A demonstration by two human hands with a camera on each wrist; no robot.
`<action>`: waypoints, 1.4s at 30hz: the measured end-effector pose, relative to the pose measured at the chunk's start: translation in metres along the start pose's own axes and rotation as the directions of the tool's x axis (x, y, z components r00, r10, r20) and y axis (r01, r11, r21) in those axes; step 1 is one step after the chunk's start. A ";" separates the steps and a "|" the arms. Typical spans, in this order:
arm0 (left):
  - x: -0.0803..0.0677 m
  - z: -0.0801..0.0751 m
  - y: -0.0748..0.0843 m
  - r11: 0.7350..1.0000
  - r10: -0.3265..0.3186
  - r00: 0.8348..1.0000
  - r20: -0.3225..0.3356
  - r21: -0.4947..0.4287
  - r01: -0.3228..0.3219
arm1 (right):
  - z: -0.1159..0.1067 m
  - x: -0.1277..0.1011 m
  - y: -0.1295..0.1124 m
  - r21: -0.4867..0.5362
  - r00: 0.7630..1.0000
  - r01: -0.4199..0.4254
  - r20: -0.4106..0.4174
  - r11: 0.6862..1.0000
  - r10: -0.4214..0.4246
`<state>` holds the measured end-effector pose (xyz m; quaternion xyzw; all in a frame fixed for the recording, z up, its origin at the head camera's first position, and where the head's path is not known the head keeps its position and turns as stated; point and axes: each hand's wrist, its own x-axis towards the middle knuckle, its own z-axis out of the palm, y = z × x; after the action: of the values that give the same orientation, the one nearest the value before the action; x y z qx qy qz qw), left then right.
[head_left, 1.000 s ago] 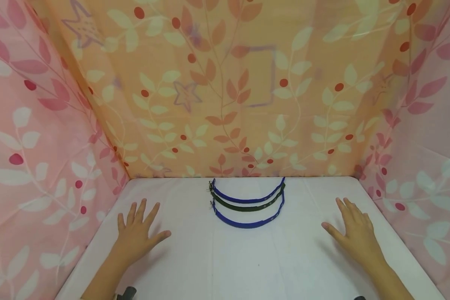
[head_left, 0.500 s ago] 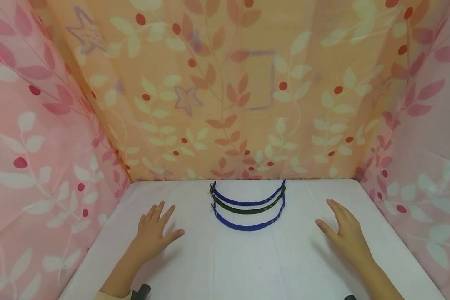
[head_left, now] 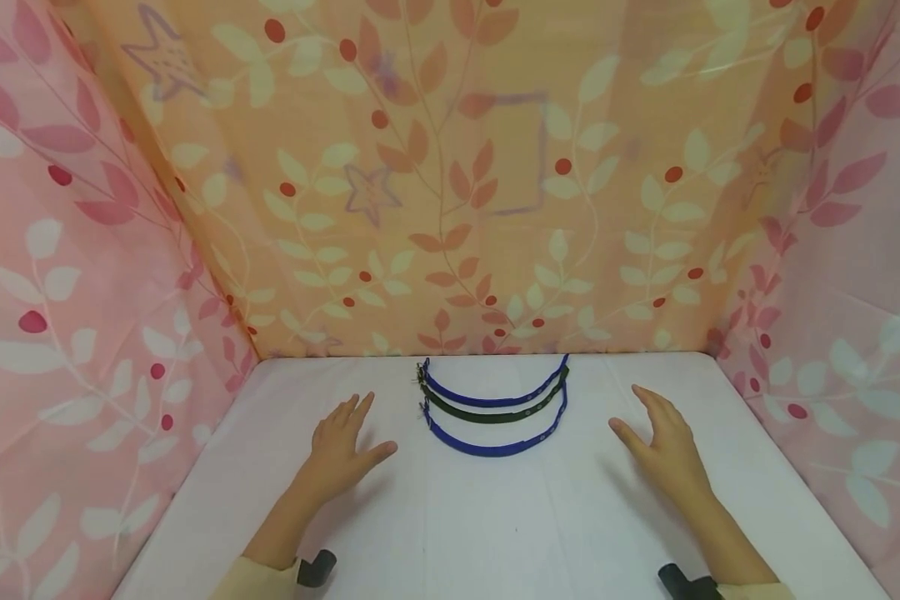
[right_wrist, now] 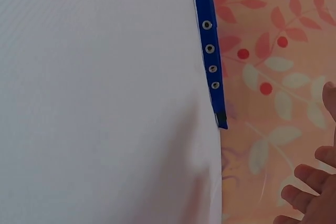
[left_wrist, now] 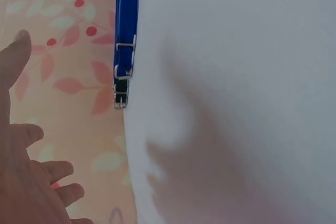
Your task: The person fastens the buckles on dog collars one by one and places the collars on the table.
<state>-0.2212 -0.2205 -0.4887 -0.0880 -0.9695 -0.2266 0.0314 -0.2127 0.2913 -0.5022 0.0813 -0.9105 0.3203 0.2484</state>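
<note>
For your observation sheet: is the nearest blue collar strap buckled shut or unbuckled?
Unbuckled: the nearest blue collar strap lies in an open arc, buckle end left, holed end right, apart.

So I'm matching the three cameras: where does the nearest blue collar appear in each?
Head: nearest blue collar at table centre, between both hands.
Left wrist: its buckle end at top, left of centre.
Right wrist: its eyelet end at top right.
Shared landmark: the white table.

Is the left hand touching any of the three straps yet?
Apart. In the head view, bare white table shows between the left hand and the buckle ends of the straps.
</note>
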 end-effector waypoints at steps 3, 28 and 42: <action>0.006 0.006 0.003 0.999 -0.010 1.000 0.004 -0.036 0.010 | 0.006 0.004 -0.003 0.020 0.999 -0.038 0.010 0.999 0.038; 0.055 0.041 0.026 0.986 -0.039 0.999 0.030 -0.163 0.044 | 0.049 0.032 0.002 0.130 0.977 -0.190 0.123 0.973 0.175; 0.077 0.056 0.037 0.992 -0.062 0.997 0.035 -0.106 0.066 | 0.075 0.055 -0.003 0.084 0.957 -0.240 0.186 0.967 0.222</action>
<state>-0.2911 -0.1508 -0.5153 -0.0620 -0.9586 -0.2779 0.0039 -0.2894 0.2425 -0.5230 0.0150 -0.9139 0.3863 0.1237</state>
